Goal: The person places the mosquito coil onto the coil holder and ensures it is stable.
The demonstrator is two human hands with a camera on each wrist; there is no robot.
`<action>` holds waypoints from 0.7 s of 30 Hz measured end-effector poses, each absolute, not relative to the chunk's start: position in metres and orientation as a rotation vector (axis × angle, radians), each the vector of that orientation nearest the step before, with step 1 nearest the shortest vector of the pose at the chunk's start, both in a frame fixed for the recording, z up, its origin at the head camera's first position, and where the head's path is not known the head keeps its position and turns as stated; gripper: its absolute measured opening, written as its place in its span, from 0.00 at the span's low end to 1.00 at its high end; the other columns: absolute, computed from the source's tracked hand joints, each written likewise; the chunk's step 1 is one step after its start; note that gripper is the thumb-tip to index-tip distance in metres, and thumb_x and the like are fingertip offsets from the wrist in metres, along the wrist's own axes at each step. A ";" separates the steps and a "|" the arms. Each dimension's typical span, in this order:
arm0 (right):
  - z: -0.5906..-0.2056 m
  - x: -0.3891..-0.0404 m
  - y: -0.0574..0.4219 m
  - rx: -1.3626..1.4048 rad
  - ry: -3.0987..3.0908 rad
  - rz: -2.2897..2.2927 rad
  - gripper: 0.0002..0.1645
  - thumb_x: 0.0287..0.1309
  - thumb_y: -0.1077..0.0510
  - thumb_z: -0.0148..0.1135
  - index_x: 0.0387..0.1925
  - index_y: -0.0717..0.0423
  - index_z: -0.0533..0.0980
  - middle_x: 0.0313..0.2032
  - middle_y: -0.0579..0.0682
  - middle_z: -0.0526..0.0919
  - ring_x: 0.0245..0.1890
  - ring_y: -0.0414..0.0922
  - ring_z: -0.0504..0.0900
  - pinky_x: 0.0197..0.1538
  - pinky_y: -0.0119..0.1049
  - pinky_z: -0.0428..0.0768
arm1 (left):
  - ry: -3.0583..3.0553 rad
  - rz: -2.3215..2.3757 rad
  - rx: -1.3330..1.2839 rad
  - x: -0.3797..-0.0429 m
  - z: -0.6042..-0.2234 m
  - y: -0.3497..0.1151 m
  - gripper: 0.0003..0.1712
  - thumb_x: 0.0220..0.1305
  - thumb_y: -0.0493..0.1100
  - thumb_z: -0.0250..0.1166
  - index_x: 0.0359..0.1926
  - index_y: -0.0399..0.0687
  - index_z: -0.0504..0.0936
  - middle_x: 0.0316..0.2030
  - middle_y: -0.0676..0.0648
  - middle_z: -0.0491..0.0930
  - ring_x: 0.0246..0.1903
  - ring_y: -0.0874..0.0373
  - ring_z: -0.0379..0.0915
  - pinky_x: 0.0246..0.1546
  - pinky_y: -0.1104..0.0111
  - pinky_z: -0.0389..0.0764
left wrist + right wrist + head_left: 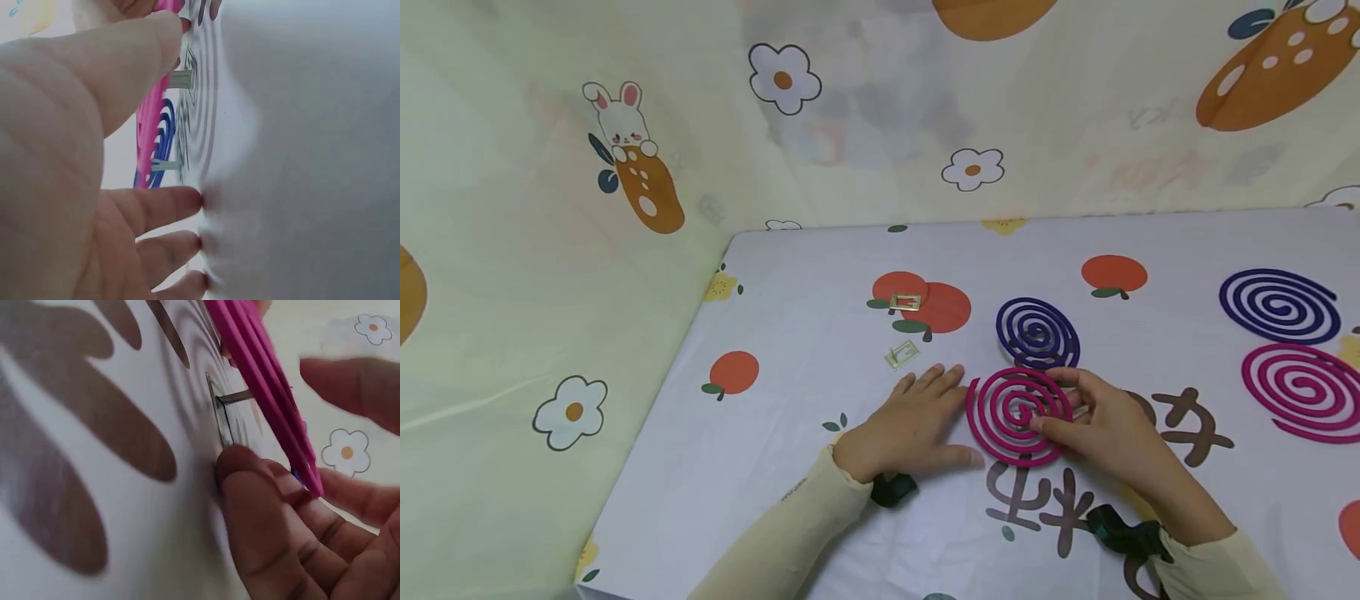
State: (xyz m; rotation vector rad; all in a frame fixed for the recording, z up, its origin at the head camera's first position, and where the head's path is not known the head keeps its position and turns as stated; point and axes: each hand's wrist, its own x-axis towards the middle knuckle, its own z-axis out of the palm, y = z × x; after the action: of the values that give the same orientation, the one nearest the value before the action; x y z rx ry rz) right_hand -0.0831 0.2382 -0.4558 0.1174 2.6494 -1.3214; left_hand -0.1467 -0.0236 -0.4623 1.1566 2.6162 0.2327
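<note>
A pink mosquito coil (992, 425) is raised a little above the white printed tabletop, tilted, close in front of a dark blue mosquito coil (1037, 325). My right hand (1108, 425) holds the pink coil by its right side, thumb toward its middle. Under it, in the right wrist view, a small metal coil stand (215, 406) lies on the cloth with its prong raised toward the coil. Metal prongs (180, 79) also show beneath the coil in the left wrist view. My left hand (917, 421) rests fingertips down on the cloth, just left of the pink coil.
Two small metal stands lie beyond my left hand, one stand (906, 302) on the printed fruit and another stand (902, 355) nearer. At the right lie a second blue coil (1279, 307) and a second pink coil (1303, 385). Patterned cloth walls (865, 167) rise behind and left.
</note>
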 end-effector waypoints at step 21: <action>-0.452 -0.069 0.226 -0.250 2.856 -0.968 0.71 0.37 0.57 0.89 0.76 0.74 0.56 0.68 0.74 0.69 0.64 0.72 0.71 0.53 0.66 0.81 | 2.734 0.334 1.026 -0.137 -0.460 -0.017 0.57 0.58 0.74 0.71 0.77 0.49 0.62 0.76 0.44 0.65 0.77 0.46 0.58 0.74 0.49 0.65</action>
State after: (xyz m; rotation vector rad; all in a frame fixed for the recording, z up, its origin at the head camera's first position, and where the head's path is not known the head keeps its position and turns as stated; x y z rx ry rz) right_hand -0.0692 0.2258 -0.4520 -0.2503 2.8561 -0.9675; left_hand -0.1375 -0.0171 -0.4596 1.0255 2.7344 0.3342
